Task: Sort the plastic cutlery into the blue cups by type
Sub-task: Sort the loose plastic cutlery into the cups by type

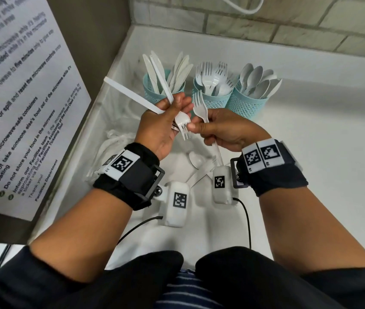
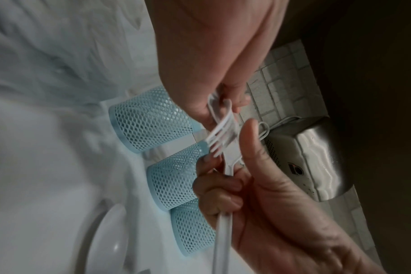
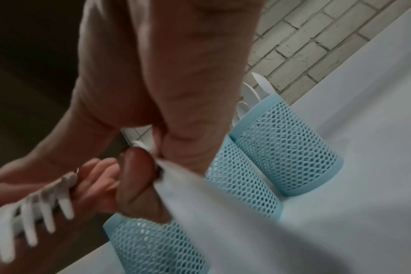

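Observation:
Three blue mesh cups stand at the back of the white counter: knives in the left cup (image 1: 154, 80), forks in the middle cup (image 1: 216, 100), spoons in the right cup (image 1: 247, 105). My left hand (image 1: 172, 108) grips a bundle of white cutlery, long handles (image 1: 130, 94) sticking up and left and one fork (image 1: 182, 124) with its tines pointing down. My right hand (image 1: 197, 128) holds another fork (image 1: 200, 108) upright, tines up, while its fingertips pinch the tines of the left hand's fork. In the left wrist view the fingers (image 2: 221, 191) curl round the handles (image 2: 223, 231).
Loose cutlery, including a spoon (image 1: 196, 160), lies on the counter under my hands. A crumpled clear bag (image 1: 114, 141) sits to the left by the cabinet with the notice (image 1: 21, 108). A brick wall (image 1: 288, 23) runs behind the cups. A metal appliance (image 2: 312, 157) hangs on the wall.

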